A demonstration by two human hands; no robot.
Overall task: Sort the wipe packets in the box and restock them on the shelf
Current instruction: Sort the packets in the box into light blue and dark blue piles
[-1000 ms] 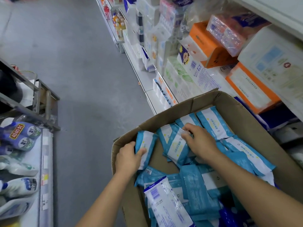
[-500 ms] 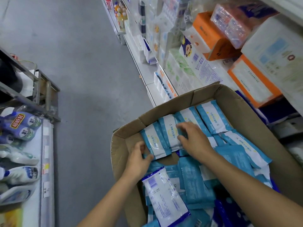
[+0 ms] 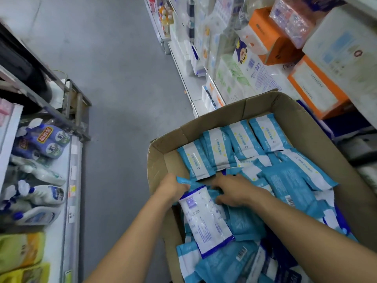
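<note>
An open cardboard box [image 3: 293, 117] fills the lower right of the view, packed with light blue and white wipe packets [image 3: 285, 180]. Along its far wall, four packets lie face up in a neat overlapping row [image 3: 234, 148], each white in the middle with blue ends. The rest are a loose heap, some face down with barcodes showing. On top of the heap near the front lies a different white packet with dark blue edges [image 3: 206, 219].

Both bare forearms reach in from the bottom of the view. The left hand [image 3: 173, 187] is by the box's left wall, fingers curled round the corner of a blue packet [image 3: 184, 180] that sticks up beside it. The right hand [image 3: 236, 193] lies palm down on the heap just beside the left one, fingers bent and pressing into the packets; whether it actually grips one cannot be told (the fingertips are hidden among the packets).

To the right of the box rise store shelves [image 3: 183, 78] stocked with tissue packs, among them orange and white cartons [image 3: 318, 88] and a white pack with a cartoon face [image 3: 242, 54]. A grey floor [image 3: 114, 78] runs up the middle as an aisle. On the left, a lower shelf [image 3: 69, 170] holds white and blue cleaner bottles [image 3: 42, 195] lying on their sides, with yellow packs [image 3: 20, 250] nearer the camera.
</note>
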